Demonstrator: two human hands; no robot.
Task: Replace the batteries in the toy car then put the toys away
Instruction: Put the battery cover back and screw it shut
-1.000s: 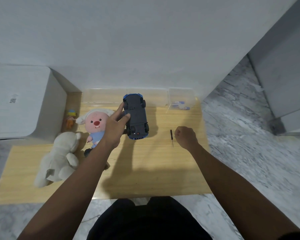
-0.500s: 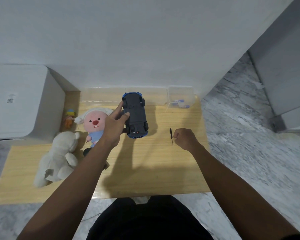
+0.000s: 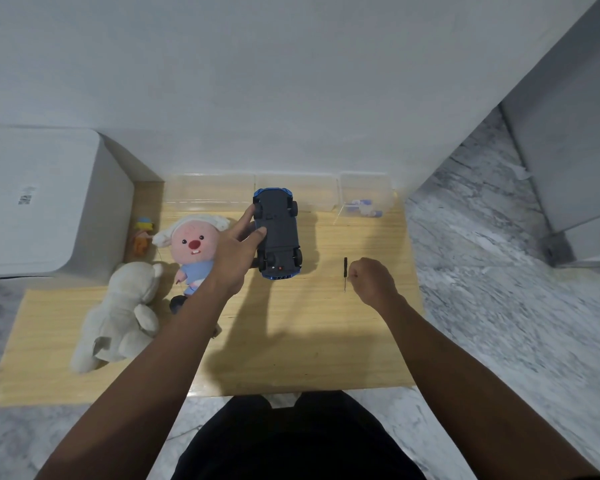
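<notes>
**Toy car upside down on the wooden surface, left hand steadying it**

We see a white box [image 3: 45, 199] at far left, the biggest thing here, standing at the back-left corner of the wooden surface [image 3: 291, 341]. Marble floor [image 3: 499, 323] runs to the right and in front.

Next, the cream plush [image 3: 118, 313] lies front-left on the surface, just beside the pink-faced plush [image 3: 193, 244] in a blue top, which sits behind it. Our left forearm crosses over the pink plush's lower part.

The toy car [image 3: 278, 233] lies wheels up, dark underside facing us, blue body edge showing at both ends, near the back middle of the surface. Our left hand [image 3: 234, 258] is on its left side: fingers [image 3: 248, 216] curled round the car's edge, thumb on the underside, so it grasps the car.

Clear bins [image 3: 215, 192] line the back wall; the rightmost clear bin [image 3: 366, 195] holds small blue-and-white items, too small to tell.

Right hand [image 3: 373, 280] is clenched in a fist, resting right of the car, holding nothing we can see. Just beside it, apart from the knuckles, lies a thin black screwdriver [image 3: 345, 273].

A small orange figure [image 3: 142, 237] stands between the white box and the pink plush.
</notes>
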